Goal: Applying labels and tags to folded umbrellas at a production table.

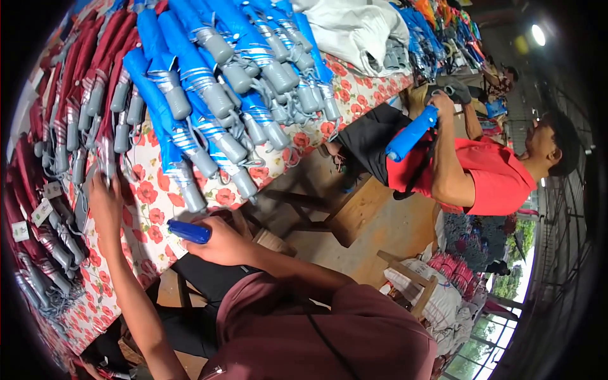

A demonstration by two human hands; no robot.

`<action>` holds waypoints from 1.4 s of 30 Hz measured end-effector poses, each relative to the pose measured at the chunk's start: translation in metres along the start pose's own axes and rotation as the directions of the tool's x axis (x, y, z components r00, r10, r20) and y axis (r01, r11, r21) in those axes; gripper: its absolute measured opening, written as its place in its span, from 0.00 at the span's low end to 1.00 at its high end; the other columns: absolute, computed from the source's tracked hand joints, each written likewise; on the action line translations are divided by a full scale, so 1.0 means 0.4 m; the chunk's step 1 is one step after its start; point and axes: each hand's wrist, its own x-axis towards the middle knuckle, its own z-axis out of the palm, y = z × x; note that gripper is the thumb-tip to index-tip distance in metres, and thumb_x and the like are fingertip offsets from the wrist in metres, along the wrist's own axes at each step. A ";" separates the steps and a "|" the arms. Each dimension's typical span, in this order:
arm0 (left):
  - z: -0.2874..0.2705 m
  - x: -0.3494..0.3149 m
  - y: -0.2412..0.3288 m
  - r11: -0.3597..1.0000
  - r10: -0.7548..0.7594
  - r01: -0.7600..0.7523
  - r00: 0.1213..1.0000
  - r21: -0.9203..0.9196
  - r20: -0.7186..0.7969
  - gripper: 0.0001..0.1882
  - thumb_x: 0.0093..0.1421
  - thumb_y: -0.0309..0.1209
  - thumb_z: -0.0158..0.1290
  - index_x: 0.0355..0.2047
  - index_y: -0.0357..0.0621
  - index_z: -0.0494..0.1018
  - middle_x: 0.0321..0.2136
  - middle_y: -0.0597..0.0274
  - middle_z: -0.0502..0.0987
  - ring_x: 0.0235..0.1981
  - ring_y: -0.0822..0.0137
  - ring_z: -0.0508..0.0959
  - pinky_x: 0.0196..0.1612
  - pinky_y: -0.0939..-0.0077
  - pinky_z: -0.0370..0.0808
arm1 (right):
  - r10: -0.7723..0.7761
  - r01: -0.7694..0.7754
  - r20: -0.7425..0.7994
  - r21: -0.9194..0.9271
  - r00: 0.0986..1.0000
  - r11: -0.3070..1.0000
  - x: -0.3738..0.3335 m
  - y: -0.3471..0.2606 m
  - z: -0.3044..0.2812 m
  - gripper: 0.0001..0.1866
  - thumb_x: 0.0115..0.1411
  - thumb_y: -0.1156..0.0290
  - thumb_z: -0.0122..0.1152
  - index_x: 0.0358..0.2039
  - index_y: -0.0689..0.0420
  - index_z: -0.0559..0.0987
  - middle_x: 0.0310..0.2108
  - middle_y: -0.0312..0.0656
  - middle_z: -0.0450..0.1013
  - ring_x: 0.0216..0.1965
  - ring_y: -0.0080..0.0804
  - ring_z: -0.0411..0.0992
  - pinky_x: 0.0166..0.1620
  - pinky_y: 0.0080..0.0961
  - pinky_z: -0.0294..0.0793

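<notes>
At the left, the fingers of my left hand [106,199] close around the grey handle of a maroon folded umbrella [107,152]. That umbrella lies among several others like it, heaped on a table with a floral cloth. My right hand [220,244] is wrapped around a dark blue plastic tool [190,232] with a rounded body, held just over the table's near edge. Its working end is too small to make out. White tags [42,212] hang from some maroon umbrellas beside my left hand. Blue folded umbrellas [190,82] with grey handles are piled beyond my hands.
A co-worker in a red shirt [487,171] stands at the right, holding a blue folded umbrella [411,134]. A white sack [358,28] lies on the floral tablecloth [149,196]. A wooden bench [354,212] stands beyond the table edge. Filled sacks [437,310] rest at the lower right.
</notes>
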 end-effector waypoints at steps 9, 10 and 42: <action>-0.144 -0.348 0.136 0.966 -0.242 0.252 0.962 -0.066 0.128 0.24 0.64 0.36 0.59 0.55 0.33 0.71 0.41 0.42 0.79 0.35 0.45 0.80 0.40 0.57 0.77 | -0.060 0.060 -0.005 -0.101 0.998 0.993 0.013 0.017 0.004 0.07 0.54 0.70 0.69 0.31 0.59 0.81 0.24 0.41 0.78 0.22 0.34 0.70 0.30 0.30 0.71; -0.159 -0.376 0.147 0.944 -0.304 0.319 0.939 -0.077 0.164 0.25 0.63 0.36 0.60 0.56 0.33 0.71 0.41 0.42 0.80 0.35 0.45 0.80 0.40 0.57 0.77 | -0.075 0.076 0.007 -0.104 0.997 0.992 0.019 0.026 0.012 0.09 0.54 0.69 0.70 0.33 0.59 0.82 0.25 0.39 0.78 0.22 0.33 0.70 0.30 0.30 0.72; -0.216 -0.609 0.179 0.731 -0.556 0.370 0.810 -0.574 -0.187 0.17 0.58 0.18 0.58 0.48 0.36 0.75 0.34 0.55 0.79 0.30 0.64 0.76 0.37 0.74 0.74 | 0.338 -0.354 0.144 0.109 0.930 0.929 0.036 -0.046 0.112 0.12 0.63 0.74 0.65 0.46 0.65 0.82 0.29 0.40 0.79 0.30 0.27 0.76 0.39 0.21 0.77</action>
